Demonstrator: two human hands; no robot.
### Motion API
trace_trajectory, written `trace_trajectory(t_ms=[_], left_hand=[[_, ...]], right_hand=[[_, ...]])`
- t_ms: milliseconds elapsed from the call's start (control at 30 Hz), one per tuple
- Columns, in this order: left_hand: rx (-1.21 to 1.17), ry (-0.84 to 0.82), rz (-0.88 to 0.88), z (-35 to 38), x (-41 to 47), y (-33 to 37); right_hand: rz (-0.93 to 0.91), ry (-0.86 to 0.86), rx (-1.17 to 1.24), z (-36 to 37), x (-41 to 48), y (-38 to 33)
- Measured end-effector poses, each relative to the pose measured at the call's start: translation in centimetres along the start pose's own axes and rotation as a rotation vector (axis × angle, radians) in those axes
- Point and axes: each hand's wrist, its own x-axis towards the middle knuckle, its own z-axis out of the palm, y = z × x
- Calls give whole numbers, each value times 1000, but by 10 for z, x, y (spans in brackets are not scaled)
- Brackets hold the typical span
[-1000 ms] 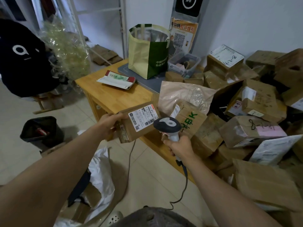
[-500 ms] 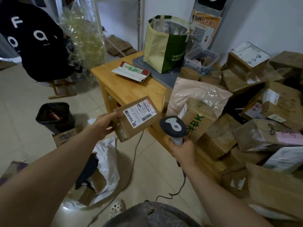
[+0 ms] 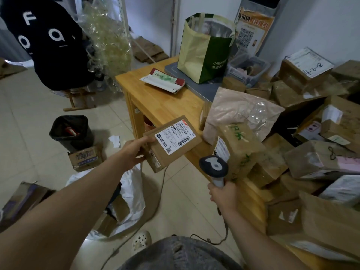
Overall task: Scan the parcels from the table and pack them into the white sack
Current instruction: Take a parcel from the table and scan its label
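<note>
A worker's left hand (image 3: 134,152) pinched a parcel (image 3: 165,155) by its near edge, thumb on top and other fingers hidden beneath. That tilted the label (image 3: 175,137) up beside the scanner (image 3: 213,166), evidently for a read. The right hand (image 3: 224,195) curled tightly round the scanner's handle. The sack (image 3: 134,191) lay open on the floor below, seemingly handy for dropping. More parcels (image 3: 315,158) crowded the table (image 3: 165,108).

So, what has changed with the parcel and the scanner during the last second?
The left hand has carried the parcel leftward, away from the scanner. Its corner was beside the scanner head; now a gap separates them. Unchanged: the left hand grips the parcel label-up, the right hand holds the scanner, and the white sack lies where it was.
</note>
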Motion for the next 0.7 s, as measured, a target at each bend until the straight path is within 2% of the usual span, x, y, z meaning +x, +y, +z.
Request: trace_trajectory(t_ms=[133, 233, 367, 533, 700], left_hand=[[51, -35, 9, 14, -4, 2], [72, -51, 27, 26, -6, 6], [62, -56, 42, 35, -6, 11], [68, -59, 34, 34, -6, 6], [73, -17, 37, 27, -6, 5]], right_hand=[[24, 3, 0, -10, 19, -12], [10, -5, -110, -20, 44, -30], [26, -92, -193, -33, 55, -38], [100, -218, -13, -26, 35, -21], [119, -221, 111, -21, 27, -19]])
